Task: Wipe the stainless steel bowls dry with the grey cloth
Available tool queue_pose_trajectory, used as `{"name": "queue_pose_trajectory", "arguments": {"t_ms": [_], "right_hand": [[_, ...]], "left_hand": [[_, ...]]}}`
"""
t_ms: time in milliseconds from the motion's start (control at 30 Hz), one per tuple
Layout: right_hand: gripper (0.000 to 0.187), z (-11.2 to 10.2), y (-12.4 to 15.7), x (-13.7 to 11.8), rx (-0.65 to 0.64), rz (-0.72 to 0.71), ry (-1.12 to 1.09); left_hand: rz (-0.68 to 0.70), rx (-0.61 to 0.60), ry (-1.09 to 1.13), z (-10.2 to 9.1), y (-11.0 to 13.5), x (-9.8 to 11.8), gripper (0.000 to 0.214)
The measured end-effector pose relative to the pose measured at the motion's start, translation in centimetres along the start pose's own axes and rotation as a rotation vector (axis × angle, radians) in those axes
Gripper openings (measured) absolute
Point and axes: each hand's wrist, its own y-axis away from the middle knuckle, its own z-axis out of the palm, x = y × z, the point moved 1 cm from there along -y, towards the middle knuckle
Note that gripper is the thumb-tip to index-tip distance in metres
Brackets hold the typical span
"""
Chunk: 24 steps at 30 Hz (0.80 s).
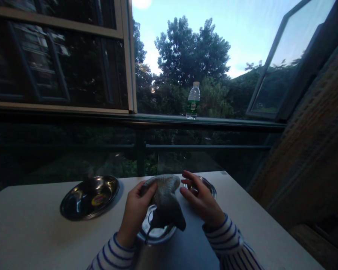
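A grey, scaly fish [166, 198] is in my left hand [139, 208], its thumb on top and the other fingers hidden behind the body. The dark tail end hangs down towards me over a round metal bowl [162, 236], which it partly hides. To the right of the fish, my right hand [199, 198] is open with the fingers apart and bent. Behind that hand stands a small metal dish [211, 185], mostly covered by the fingers; what lies in it I cannot make out.
An oval metal dish [90, 197] with a yellow and red sticker sits on the left of the white table [30, 225]. A clear bottle with a green label [193, 101] stands on the window ledge beyond the table. A brown curtain [307, 123] hangs at the right.
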Motion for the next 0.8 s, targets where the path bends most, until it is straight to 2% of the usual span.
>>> {"name": "queue_pose_trajectory", "arguments": {"t_ms": [133, 200, 233, 333, 500, 567, 667, 733, 800], "right_hand": [[0.069, 2.7, -0.5, 0.9, -0.198, 0.069, -0.170], [0.062, 3.6, -0.9, 1.3, -0.281, 0.051, -0.216], [0.054, 3.8, -1.1, 1.4, -0.281, 0.034, -0.202], [0.029, 3.3, -1.9, 1.5, -0.162, -0.007, -0.037], [0.018, 2.1, -2.2, 0.6, 0.006, -0.100, 0.110], [0.018, 2.5, -2.1, 0.4, 0.046, -0.100, 0.086], [0.020, 3.5, -1.8, 0.3, 0.074, -0.087, 0.006], [0.023, 4.1, -1.5, 0.3, 0.050, -0.103, -0.007], [0.026, 4.4, -1.2, 0.3, -0.032, -0.144, 0.003]], "left_hand": [[0.045, 0.111, -0.009, -0.8, -0.3, 0.2, 0.028], [0.065, 0.109, -0.045, -1.3, -0.7, 0.2, 0.027], [0.070, 0.101, -0.062, -1.6, -0.9, 0.2, 0.027], [0.061, 0.083, -0.110, -2.4, -1.6, 0.2, 0.029], [0.015, 0.050, -0.183, -2.4, -1.9, 0.0, 0.038], [0.006, -0.010, -0.170, -2.0, -1.5, -0.1, 0.046], [-0.009, -0.218, -0.117, -1.2, -0.8, -0.2, 0.069], [-0.013, -0.330, -0.129, -0.9, -0.3, -0.1, 0.081], [0.002, -0.362, -0.185, -0.7, 0.0, -0.1, 0.082]]}}
